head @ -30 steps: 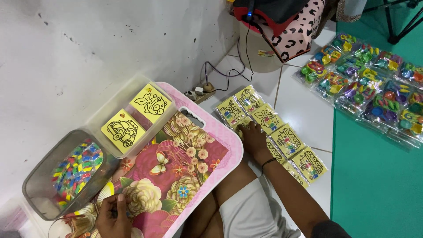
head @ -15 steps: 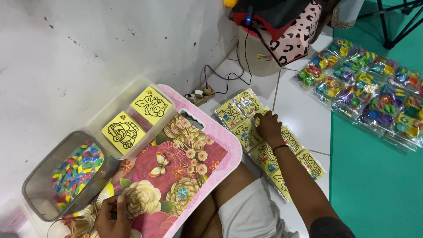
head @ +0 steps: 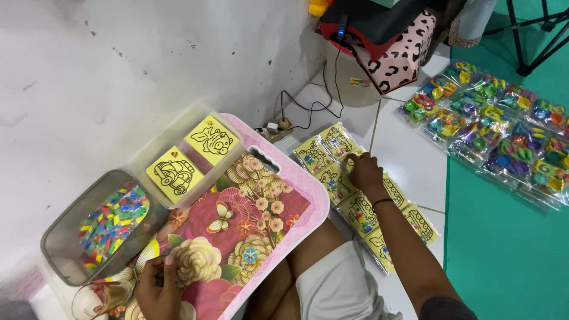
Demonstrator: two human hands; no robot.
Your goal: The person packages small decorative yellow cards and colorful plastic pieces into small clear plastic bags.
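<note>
Resting at seven o'clock, the pink floral lap desk (head: 249,231) bears the left hand (head: 159,289), curled on something unclear. At three o'clock the right hand (head: 365,172) presses spread fingers onto glossy yellow picture-card packets (head: 355,210) lying in a diagonal row along the floor.

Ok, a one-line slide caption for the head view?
Right hand rests on yellow picture packets on the floor; left hand touches the floral lap tray.

Pink floral tray (head: 308,192); yellow line-drawn cards (head: 175,173); green mat (head: 504,249).
</note>
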